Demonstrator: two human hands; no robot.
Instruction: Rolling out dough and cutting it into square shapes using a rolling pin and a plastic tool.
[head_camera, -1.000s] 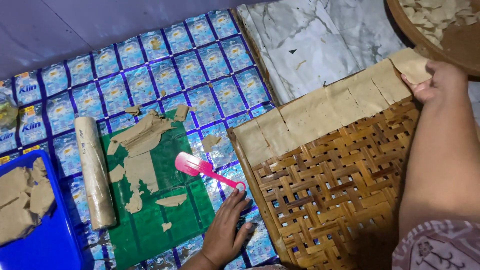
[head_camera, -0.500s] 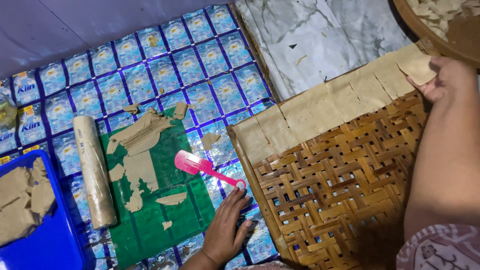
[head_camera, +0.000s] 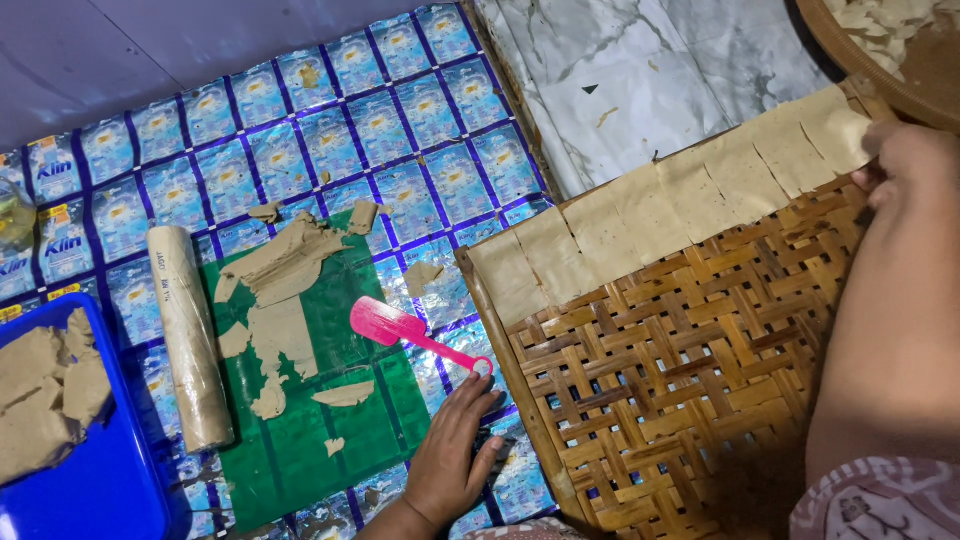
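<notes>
Since the earlier frames little has shifted: your right hand (head_camera: 905, 165) has slid slightly along the dough row's far end, and your left hand (head_camera: 452, 455) has stayed planted on the mat.

Item 1. Mat of joined blue sachets (head_camera: 300, 130), spread flat under everything on the left.

Item 2. Woven bamboo tray (head_camera: 680, 370), lower right; most of its lattice is bare.

Item 3. Row of thin tan dough squares (head_camera: 680, 215), laid edge to edge along the tray's upper rim. Your right hand rests at its last piece, fingers curled together against the edge; whether they pinch it, you cannot tell from here.

Item 4. Green cutting sheet (head_camera: 330, 440), with ragged dough scraps (head_camera: 285, 275) left on it.

Item 5. Blue tub (head_camera: 90, 490), holding dough offcuts, lower left.

Item 6. Rolling pin (head_camera: 188, 335), lying beside the green sheet.

Item 7. Pink scraper (head_camera: 400, 330), its handle just above your left fingertips; that hand lies open and flat, palm down, holding nothing.

Judged step: laying cut squares onto the tray, first row about full. A next move would call for aligning a second row snugly below, without overlap.
</notes>
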